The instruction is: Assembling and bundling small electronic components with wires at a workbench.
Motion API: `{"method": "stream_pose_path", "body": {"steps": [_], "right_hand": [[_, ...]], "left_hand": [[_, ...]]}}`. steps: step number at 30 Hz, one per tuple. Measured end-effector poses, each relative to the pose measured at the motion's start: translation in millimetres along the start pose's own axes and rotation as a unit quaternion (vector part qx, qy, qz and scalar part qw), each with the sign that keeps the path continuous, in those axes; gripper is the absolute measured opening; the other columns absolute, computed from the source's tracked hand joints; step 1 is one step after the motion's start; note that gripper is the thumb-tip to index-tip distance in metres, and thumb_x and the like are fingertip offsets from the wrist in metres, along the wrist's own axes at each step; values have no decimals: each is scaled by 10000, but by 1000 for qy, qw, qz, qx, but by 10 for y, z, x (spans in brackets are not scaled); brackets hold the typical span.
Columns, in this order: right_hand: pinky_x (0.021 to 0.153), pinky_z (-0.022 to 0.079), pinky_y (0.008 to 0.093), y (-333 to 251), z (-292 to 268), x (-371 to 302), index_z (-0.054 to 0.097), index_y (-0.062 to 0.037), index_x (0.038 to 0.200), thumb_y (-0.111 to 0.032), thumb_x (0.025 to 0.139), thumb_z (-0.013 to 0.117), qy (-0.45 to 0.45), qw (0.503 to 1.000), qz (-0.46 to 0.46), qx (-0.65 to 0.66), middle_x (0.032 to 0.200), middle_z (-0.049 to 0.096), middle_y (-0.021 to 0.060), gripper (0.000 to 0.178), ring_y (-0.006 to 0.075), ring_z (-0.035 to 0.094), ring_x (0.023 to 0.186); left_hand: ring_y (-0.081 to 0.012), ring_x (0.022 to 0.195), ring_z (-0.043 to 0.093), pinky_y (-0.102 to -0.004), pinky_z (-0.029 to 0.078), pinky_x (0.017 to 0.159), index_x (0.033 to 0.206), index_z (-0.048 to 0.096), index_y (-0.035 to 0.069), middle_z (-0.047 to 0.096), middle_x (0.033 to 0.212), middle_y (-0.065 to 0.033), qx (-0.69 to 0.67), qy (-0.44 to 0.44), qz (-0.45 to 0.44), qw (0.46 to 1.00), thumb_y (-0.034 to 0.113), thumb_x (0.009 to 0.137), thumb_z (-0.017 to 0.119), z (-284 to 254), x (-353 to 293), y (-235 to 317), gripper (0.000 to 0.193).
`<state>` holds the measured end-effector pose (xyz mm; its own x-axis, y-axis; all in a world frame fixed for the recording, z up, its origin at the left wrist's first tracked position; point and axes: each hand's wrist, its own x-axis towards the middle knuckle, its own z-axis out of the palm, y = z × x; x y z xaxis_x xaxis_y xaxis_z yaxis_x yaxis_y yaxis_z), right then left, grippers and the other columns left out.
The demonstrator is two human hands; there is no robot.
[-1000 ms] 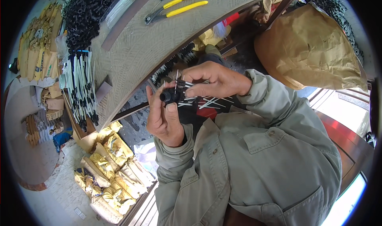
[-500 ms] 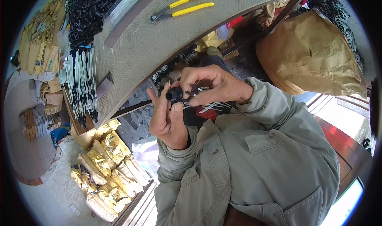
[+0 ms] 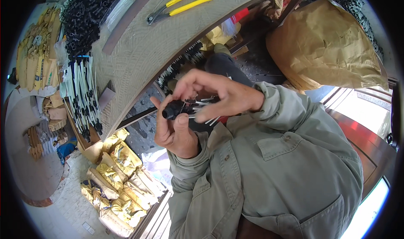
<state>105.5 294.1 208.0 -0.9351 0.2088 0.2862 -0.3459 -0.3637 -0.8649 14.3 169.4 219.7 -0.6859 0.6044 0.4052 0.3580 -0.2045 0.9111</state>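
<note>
My left hand point(image 3: 176, 134) pinches a short black cylindrical piece point(image 3: 169, 112), with a round open end, between thumb and fingers. Dark thin parts extend from it toward my other hand, too small to make out. Over it arches my right hand point(image 3: 225, 94), its thumb spread from its curved fingers; the thumb is smeared by motion. The fingertips are close to the black piece, and whether they touch it I cannot tell. Behind the hands, several thin white sticks point(image 3: 211, 120) show near my lap, partly covered by the right hand.
On the table point(image 3: 139, 66) ahead lie yellow-handled pliers point(image 3: 181, 5), a pile of black parts point(image 3: 90, 20) and bundled white-and-black sticks point(image 3: 82, 96). A box of wrapped packs point(image 3: 122, 184) stands at lower left. To the right is a large brown paper sack point(image 3: 324, 45).
Both hands and the black piece have shifted slightly left. My right thumb has moved away from its fingers, where a dark piece was pinched before. The view has also turned a little.
</note>
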Motion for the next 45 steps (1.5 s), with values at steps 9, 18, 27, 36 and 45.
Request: {"method": "stream_pose_path", "body": {"steps": [9,18,27,36,45], "right_hand": [[726,461,345,359,153,-278,516,17,1152,-169,678,735,193,864,-217,-412,939,591,132,554,283,578,829],[592,443,329,364,-33,-135,598,14,1065,-74,805,607,132,913,-184,-338,779,594,131,274,250,571,660],[578,458,322,345,-209,5,595,-24,1091,-60,821,588,44,953,-184,-236,741,591,124,272,232,590,631],[451,456,274,271,-2,-143,421,-52,1301,8,626,602,72,820,-167,-543,708,528,48,701,174,544,553],[523,485,284,132,78,-230,543,-46,1193,-92,663,706,82,856,-160,-485,828,573,88,556,198,581,645]], "left_hand": [[-236,960,589,-448,106,1089,1090,525,-115,628,975,-212,-112,49,-45,991,171,772,613,27,-44,-56,436],[-290,1031,548,-392,405,944,1144,473,-125,560,1078,-230,-167,61,-77,981,164,828,587,-3,-48,-75,443],[-291,1027,552,-384,425,927,1153,463,-125,558,1079,-230,-158,40,-62,985,224,838,600,23,-35,-72,489],[-201,923,569,-428,221,1057,1052,547,-104,623,1001,-144,-2,69,-30,997,157,844,532,45,-69,-51,334],[-309,1096,532,-439,176,1079,1042,495,-46,595,1065,-206,-11,4,-17,1000,134,821,563,-13,-84,-20,293]]}}
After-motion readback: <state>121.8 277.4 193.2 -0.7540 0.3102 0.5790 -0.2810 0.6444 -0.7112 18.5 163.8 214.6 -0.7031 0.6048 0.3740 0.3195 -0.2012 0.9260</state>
